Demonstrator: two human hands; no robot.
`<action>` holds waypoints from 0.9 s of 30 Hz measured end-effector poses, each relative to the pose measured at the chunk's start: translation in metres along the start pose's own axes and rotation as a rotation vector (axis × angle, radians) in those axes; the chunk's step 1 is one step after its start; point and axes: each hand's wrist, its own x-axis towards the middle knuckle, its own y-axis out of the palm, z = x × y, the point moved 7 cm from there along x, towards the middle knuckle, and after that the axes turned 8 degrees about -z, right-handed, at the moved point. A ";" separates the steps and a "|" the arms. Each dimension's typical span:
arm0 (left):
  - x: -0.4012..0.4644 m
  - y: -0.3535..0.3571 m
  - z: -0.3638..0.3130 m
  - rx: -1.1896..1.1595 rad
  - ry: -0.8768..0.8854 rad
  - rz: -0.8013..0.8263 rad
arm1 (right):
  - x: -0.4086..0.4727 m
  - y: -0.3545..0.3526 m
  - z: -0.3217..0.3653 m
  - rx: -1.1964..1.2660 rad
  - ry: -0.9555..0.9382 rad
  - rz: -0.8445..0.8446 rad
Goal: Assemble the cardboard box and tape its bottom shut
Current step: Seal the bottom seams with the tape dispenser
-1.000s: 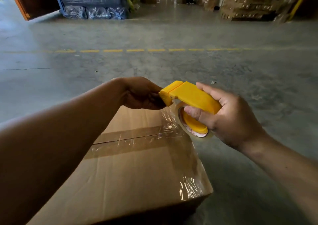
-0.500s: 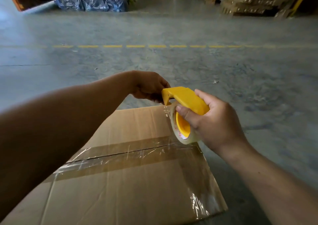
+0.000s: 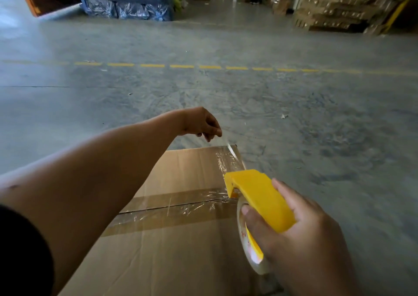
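Both arms outstretched, right hand [image 3: 300, 234] around dispenser [image 3: 260, 196].

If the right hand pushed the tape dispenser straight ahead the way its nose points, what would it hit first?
Probably the stretched clear tape running up to the left hand, over the box's far right corner. The right hand aims the dispenser that way; depth is unclear.
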 end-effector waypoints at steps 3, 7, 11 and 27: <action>0.003 0.006 0.004 0.013 0.013 -0.022 | -0.005 0.000 0.000 -0.014 0.029 0.001; 0.011 0.013 0.005 0.011 0.022 -0.038 | -0.005 0.002 0.001 -0.051 0.048 0.034; 0.015 0.017 0.010 -0.020 0.020 -0.037 | -0.005 0.002 0.003 -0.068 0.066 0.066; 0.003 0.032 0.028 0.386 -0.096 0.049 | -0.007 0.010 0.010 -0.135 -0.061 0.096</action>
